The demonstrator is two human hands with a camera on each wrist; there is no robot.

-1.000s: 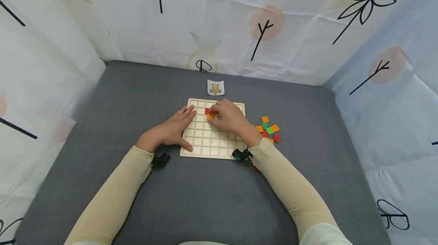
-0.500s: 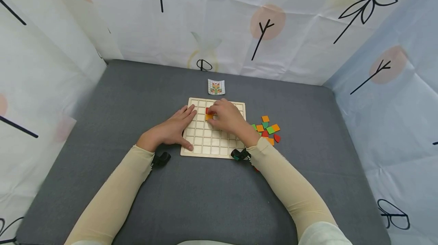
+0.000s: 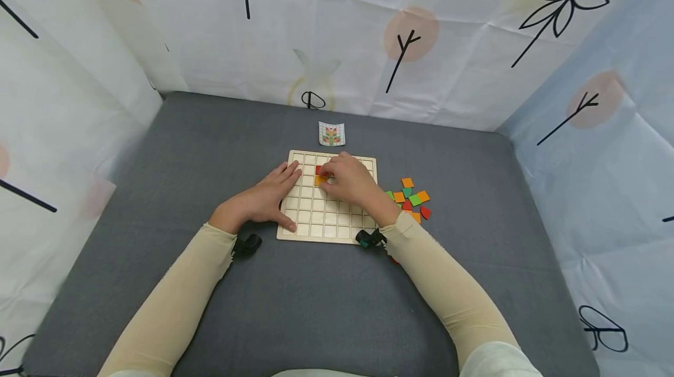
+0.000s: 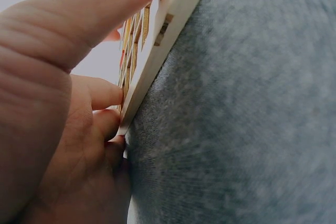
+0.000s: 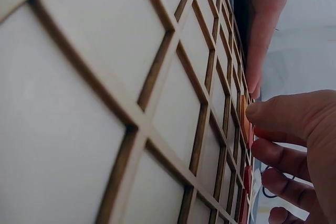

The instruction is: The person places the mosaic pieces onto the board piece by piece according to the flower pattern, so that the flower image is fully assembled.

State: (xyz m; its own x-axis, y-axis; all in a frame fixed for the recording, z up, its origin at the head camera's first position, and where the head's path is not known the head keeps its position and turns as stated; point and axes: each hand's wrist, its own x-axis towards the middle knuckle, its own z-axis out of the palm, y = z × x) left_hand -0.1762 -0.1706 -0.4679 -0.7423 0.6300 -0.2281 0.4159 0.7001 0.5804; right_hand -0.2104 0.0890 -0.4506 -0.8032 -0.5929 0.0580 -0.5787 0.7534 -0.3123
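A pale wooden grid board [image 3: 316, 219] lies on the grey table. My left hand [image 3: 263, 196] rests along its left side, fingers spread and thumb on the near left part; the left wrist view shows the thumb [image 4: 105, 14] over the board's edge. An orange square tile [image 3: 319, 180] lies flat in a cell in the upper part of the grid. My right hand [image 3: 351, 181] has its thumb and curled forefinger at this tile, the thumb tip touching it in the right wrist view. Just beyond it sits a red tile [image 3: 318, 170], partly hidden by the right fingers.
Behind the board lies a small card [image 3: 332, 134] with a coloured grid picture. Loose orange, green and red tiles [image 3: 416, 200] are scattered right of the board, some hidden by the right forearm. A patterned white cloth [image 3: 347, 37] hangs around the table.
The orange tile has shifted slightly left and now lies flat in its cell below the red one. My right hand moved a little with it; my left hand stayed in place.
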